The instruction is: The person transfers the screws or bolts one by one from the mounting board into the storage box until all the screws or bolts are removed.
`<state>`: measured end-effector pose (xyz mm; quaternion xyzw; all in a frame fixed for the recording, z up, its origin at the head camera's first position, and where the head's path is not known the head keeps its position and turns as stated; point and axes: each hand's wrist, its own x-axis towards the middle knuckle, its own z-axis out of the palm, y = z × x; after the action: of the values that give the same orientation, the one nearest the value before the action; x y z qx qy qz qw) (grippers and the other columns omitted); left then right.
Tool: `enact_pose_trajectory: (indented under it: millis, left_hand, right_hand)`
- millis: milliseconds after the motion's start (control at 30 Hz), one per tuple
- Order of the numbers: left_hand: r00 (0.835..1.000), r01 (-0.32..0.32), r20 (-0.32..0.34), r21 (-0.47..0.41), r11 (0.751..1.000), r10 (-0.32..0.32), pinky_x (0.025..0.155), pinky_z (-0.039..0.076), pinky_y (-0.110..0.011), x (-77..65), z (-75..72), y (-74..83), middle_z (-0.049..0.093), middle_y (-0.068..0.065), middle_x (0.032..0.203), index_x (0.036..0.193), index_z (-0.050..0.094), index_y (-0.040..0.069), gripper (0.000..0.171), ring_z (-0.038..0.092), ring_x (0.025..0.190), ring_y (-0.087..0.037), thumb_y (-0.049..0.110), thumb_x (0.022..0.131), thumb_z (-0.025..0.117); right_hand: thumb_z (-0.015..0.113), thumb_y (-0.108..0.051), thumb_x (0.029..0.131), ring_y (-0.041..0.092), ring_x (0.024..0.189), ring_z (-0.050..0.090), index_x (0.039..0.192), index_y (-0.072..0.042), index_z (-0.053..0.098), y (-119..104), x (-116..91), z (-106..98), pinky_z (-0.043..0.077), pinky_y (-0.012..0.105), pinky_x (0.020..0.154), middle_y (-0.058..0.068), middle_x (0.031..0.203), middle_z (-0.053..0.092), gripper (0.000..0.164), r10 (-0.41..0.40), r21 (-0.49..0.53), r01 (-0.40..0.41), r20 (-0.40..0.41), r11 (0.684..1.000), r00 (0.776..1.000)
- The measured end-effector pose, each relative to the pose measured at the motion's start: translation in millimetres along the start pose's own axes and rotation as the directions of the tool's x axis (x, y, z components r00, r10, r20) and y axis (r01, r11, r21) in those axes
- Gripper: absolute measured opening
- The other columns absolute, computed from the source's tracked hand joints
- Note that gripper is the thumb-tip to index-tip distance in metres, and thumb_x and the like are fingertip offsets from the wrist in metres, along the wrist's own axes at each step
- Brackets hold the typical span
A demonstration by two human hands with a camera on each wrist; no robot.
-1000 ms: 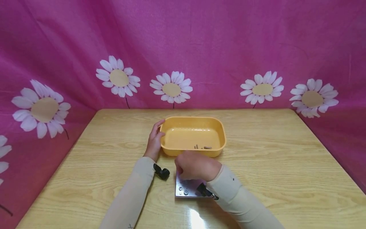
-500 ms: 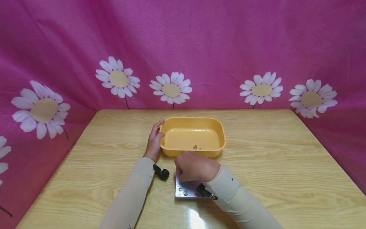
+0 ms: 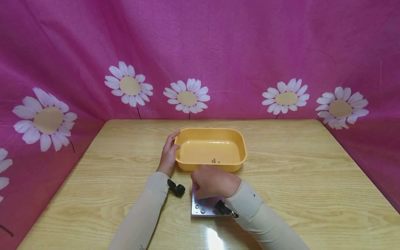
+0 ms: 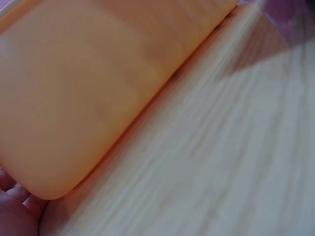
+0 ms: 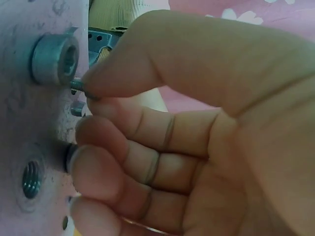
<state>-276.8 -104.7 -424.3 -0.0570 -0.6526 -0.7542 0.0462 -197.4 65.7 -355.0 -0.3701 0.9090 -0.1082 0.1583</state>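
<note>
The metal plate (image 3: 208, 204) lay on the bench (image 3: 297, 173), at six o'clock from the yellow basin (image 3: 212, 134), probably so that small parts had only a short way to travel between them. The left hand (image 3: 168, 158) held the basin's wall at about nine o'clock, fingers along the outside and thumb at the rim, seemingly to steady it.

The right hand (image 5: 197, 128) was over the plate's twelve o'clock part. Its thumb and index finger pinched a small metal pin (image 5: 77, 85) end-on to the plate, a grip that likely gave fine control; whether the pin sat in a hole was hidden. The other fingers were curled beside the plate's face, near a socket-head bolt (image 5: 55, 58) and a bare threaded hole (image 5: 31, 180).

In the basin, a few small metal pieces (image 3: 214, 160) showed at six o'clock, against the near wall, which may have concealed others. The plate also bore fittings (image 3: 203, 210) near its seven o'clock corner.
</note>
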Motion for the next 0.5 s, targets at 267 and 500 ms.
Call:
enact_pose_trajectory:
  millis: [267, 500]
  left_hand:
    - [1.000, 0.015, 0.004, -0.008, 1.000, -0.015, 0.107, 0.031, -0.050, 1.1, -0.4, -0.5, 0.035, -0.016, 0.150, 0.145, 0.037, 0.001, 0.056, 0.037, 0.130, -0.033, -0.006, 0.090, 0.036]
    - [1.000, 0.021, 0.001, -0.002, 1.000, -0.021, 0.108, 0.031, -0.048, 0.6, 0.0, 0.3, 0.034, -0.014, 0.151, 0.145, 0.037, 0.001, 0.055, 0.035, 0.133, -0.033, -0.006, 0.091, 0.036]
  right_hand:
    - [0.076, -0.014, 0.073, 0.004, 0.055, 0.052, 0.069, -0.019, 0.064, 1.5, 0.4, -0.3, 0.043, 0.021, 0.052, -0.011, 0.059, 0.056, 0.013, -0.018, 0.015, 0.019, -0.006, 1.000, 1.000]
    - [0.077, -0.019, 0.075, 0.005, 0.057, 0.053, 0.070, -0.021, 0.060, 1.8, 0.4, -2.0, 0.044, 0.022, 0.053, -0.010, 0.063, 0.057, 0.018, 0.009, 0.043, -0.009, 0.012, 0.999, 1.000]
